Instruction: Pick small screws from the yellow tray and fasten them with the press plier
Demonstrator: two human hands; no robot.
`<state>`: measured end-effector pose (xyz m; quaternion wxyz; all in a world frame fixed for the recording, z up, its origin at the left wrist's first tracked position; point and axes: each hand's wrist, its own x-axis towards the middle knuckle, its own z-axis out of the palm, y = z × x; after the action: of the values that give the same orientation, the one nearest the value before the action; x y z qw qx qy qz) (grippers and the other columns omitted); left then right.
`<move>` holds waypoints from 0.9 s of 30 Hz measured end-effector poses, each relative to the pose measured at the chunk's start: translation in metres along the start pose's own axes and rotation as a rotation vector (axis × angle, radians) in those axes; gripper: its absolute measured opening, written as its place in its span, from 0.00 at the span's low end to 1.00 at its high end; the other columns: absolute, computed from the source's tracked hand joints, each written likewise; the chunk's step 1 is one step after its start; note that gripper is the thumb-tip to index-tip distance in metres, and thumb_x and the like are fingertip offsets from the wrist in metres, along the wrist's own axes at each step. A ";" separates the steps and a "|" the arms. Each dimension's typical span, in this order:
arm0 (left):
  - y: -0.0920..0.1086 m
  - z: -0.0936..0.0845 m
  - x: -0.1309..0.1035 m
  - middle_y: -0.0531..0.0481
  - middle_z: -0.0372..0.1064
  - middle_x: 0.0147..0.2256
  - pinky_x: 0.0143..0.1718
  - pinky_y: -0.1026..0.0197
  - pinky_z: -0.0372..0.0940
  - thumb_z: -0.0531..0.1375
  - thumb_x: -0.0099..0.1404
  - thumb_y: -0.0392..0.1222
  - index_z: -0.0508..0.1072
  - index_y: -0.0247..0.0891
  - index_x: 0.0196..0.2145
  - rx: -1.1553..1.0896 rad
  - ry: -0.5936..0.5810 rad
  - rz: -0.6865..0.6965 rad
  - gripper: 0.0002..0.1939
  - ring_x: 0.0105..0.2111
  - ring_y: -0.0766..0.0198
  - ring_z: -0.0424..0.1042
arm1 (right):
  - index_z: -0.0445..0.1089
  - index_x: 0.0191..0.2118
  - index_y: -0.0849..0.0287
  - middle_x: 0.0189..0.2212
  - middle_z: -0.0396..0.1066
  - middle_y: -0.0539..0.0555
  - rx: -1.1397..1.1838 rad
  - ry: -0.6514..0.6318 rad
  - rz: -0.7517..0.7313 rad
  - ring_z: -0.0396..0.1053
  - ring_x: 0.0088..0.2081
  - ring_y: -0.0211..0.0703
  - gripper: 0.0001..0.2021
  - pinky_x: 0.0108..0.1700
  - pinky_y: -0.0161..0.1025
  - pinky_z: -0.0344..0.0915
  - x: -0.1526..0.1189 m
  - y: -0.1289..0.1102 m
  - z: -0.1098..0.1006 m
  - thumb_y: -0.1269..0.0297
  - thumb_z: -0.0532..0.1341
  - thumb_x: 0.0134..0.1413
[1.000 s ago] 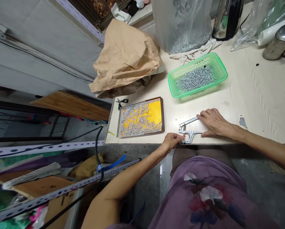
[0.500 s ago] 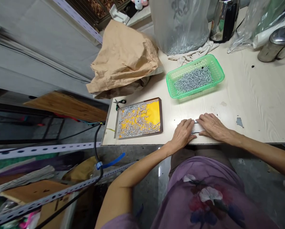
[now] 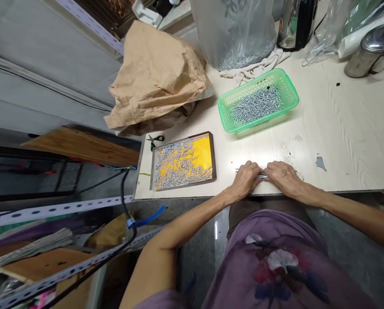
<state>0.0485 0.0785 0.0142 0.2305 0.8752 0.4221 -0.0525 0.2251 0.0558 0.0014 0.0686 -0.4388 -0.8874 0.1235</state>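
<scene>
Under the left hand (image 3: 246, 177) and right hand (image 3: 282, 176), on the table (image 3: 355, 141): metal hand tool (image 3: 261, 175), mostly covered. Both grasping it, fingers curled over; exact fingertip grip hidden. Two-handed hold probably for extra squeeze, table for support. Left of hands: yellow-bottomed tray (image 3: 213, 156), small silvery metal pieces (image 3: 175, 169) inside. Beyond hands: green perforated basket (image 3: 287, 87) with more. Both presumably parked for easy reach without crowding the hold.
</scene>
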 end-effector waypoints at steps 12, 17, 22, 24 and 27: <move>0.009 0.057 -0.028 0.33 0.61 0.60 0.60 0.42 0.59 0.48 0.71 0.35 0.63 0.34 0.58 0.005 0.444 0.158 0.19 0.64 0.48 0.57 | 0.71 0.47 0.63 0.38 0.72 0.59 -0.008 -0.070 -0.041 0.65 0.38 0.48 0.16 0.38 0.40 0.55 0.015 0.037 -0.023 0.58 0.61 0.58; 0.032 0.078 -0.036 0.33 0.67 0.56 0.61 0.42 0.59 0.49 0.72 0.43 0.63 0.32 0.57 -0.011 0.455 0.213 0.20 0.61 0.50 0.62 | 0.73 0.39 0.61 0.36 0.74 0.57 -0.081 -0.030 0.043 0.65 0.40 0.48 0.07 0.39 0.42 0.52 0.034 0.044 -0.018 0.68 0.57 0.61; 0.036 0.075 -0.032 0.31 0.67 0.55 0.62 0.41 0.57 0.52 0.71 0.46 0.63 0.28 0.57 -0.036 0.472 0.198 0.23 0.61 0.48 0.61 | 0.74 0.40 0.59 0.38 0.74 0.59 -0.186 -0.010 0.034 0.62 0.40 0.49 0.09 0.39 0.44 0.49 0.054 0.023 -0.025 0.71 0.56 0.62; 0.034 0.076 -0.033 0.31 0.68 0.54 0.61 0.42 0.59 0.52 0.71 0.46 0.63 0.29 0.58 -0.046 0.458 0.201 0.23 0.60 0.48 0.63 | 0.75 0.41 0.55 0.39 0.73 0.58 -0.145 -0.068 -0.132 0.61 0.42 0.48 0.09 0.39 0.43 0.48 0.060 0.001 -0.027 0.69 0.57 0.62; 0.032 0.078 -0.043 0.37 0.73 0.47 0.54 0.49 0.67 0.54 0.70 0.45 0.66 0.32 0.56 -0.035 0.489 0.316 0.21 0.52 0.53 0.71 | 0.77 0.35 0.53 0.41 0.72 0.56 -0.081 -0.216 -0.413 0.60 0.45 0.49 0.07 0.39 0.43 0.49 0.067 -0.031 -0.022 0.66 0.59 0.60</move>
<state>0.0539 -0.0045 -0.0313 0.1424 0.9126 0.3246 0.2039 0.1657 0.0948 0.0324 -0.0206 -0.2343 -0.9648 0.1176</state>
